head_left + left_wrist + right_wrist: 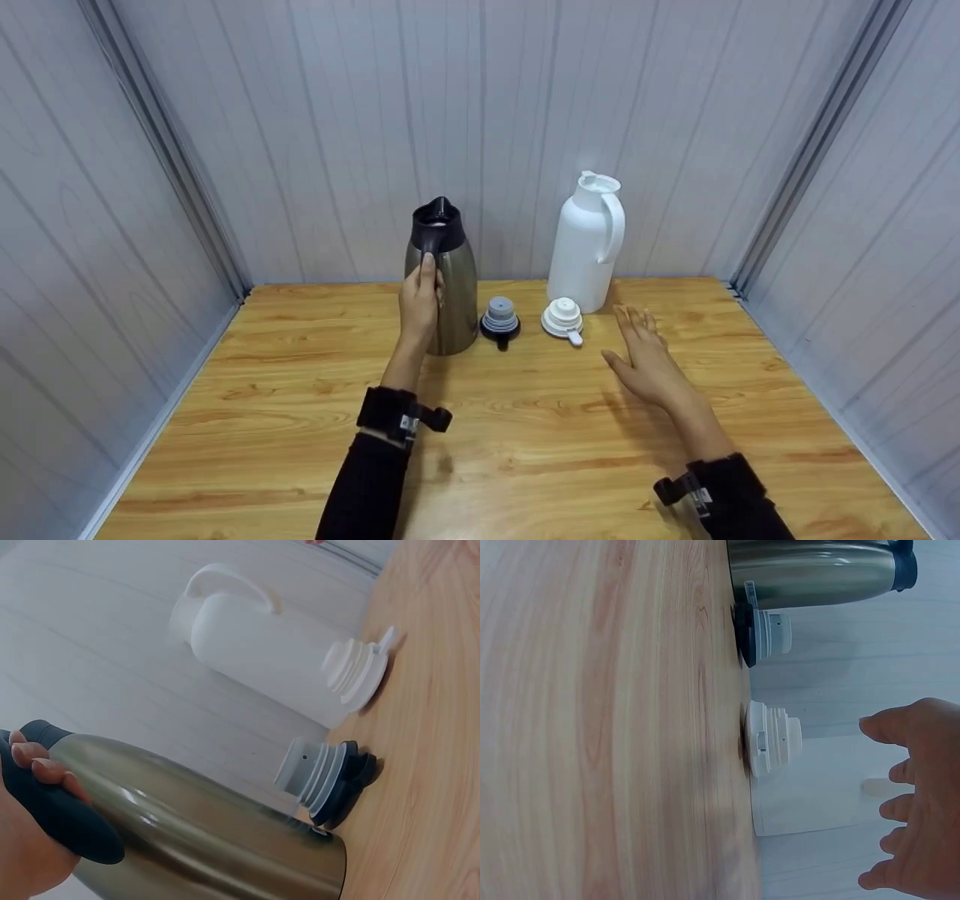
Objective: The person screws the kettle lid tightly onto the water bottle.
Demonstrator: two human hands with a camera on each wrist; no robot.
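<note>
White jug (585, 244) w/ stoppers nearby.

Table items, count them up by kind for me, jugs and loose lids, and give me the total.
Jugs: 2, the steel jug with its handle held by the left hand, and the white jug.
Loose lids: 2, the black and grey lid and the white lid, both upside down on the table.
Total: 4.
The right hand holds nothing.
</note>
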